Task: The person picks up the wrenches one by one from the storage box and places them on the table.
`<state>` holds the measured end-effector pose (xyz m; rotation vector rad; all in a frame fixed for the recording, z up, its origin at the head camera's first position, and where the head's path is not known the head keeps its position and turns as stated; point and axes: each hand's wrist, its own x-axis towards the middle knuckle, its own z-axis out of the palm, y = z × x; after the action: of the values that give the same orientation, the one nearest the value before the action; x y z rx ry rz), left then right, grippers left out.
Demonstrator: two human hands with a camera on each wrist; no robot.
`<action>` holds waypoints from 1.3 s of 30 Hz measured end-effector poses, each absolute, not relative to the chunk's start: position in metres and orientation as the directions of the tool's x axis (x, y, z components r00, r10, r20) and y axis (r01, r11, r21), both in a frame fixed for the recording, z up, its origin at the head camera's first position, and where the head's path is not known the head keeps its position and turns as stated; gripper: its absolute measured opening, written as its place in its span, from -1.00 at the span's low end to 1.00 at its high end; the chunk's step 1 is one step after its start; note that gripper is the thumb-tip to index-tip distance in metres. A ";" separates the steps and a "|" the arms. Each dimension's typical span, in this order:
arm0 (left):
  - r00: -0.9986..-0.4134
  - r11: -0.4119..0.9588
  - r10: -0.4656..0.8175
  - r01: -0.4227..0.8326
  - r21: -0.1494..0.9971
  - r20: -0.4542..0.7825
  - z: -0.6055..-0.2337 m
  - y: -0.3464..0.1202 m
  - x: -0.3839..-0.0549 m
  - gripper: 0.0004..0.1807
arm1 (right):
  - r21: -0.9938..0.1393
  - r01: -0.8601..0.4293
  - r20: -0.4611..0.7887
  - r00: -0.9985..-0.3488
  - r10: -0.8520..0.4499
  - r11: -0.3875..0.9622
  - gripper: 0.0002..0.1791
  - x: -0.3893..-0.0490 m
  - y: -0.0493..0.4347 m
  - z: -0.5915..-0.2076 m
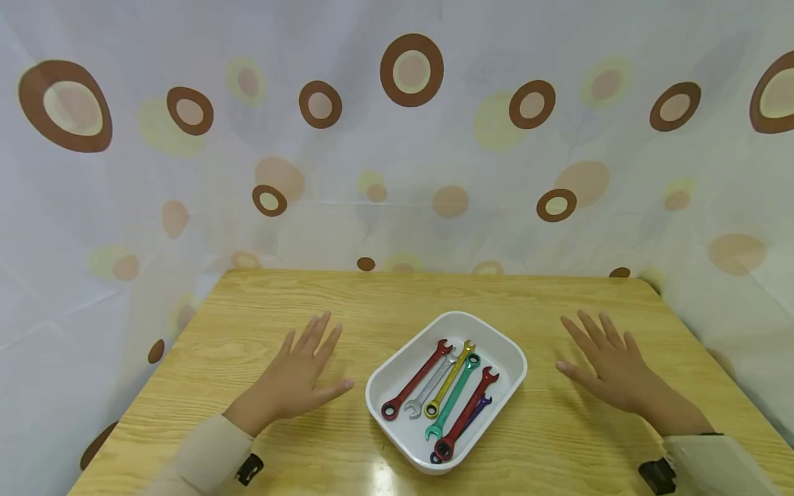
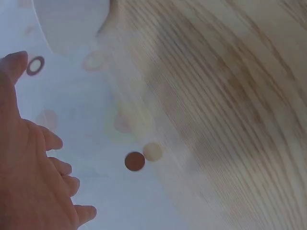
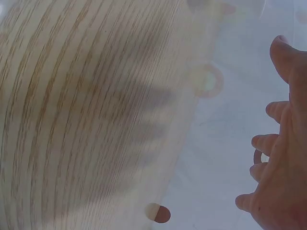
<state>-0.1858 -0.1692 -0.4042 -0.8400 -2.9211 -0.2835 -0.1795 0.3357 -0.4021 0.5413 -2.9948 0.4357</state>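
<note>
A white tray sits in the middle of the wooden table. Inside it lie several coloured wrenches: a red one, a silver one, a yellow one, a teal one, a darker red one and a purple one. My left hand lies flat on the table left of the tray, fingers spread, holding nothing. My right hand lies flat to the tray's right, also empty. In the wrist views the left hand and the right hand show relaxed fingers over blurred wood.
A white curtain with brown and yellow circles hangs behind and around the table. The table's far edge runs close to it. Bare wood lies on both sides of the tray.
</note>
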 end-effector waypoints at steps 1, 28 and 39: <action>-0.834 0.821 0.536 0.551 0.149 0.135 -0.405 -0.163 -0.183 0.02 | -0.267 -0.351 0.112 -0.936 -0.333 0.897 -0.13 -0.179 0.335 -0.402; -0.719 0.705 0.692 0.693 0.151 0.065 -0.423 -0.105 -0.157 0.15 | -0.306 -0.394 0.118 -0.919 -0.376 0.867 -0.19 -0.181 0.320 -0.394; -0.721 0.704 0.690 0.688 0.174 0.057 -0.422 -0.105 -0.157 0.14 | -0.335 -0.486 0.205 -0.874 -0.441 0.807 -0.28 -0.196 0.287 -0.366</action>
<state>-0.1569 -0.1053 -0.4222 -1.1777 -2.9117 -0.2886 -0.1960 0.2875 -0.3664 0.7404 -2.8745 0.5801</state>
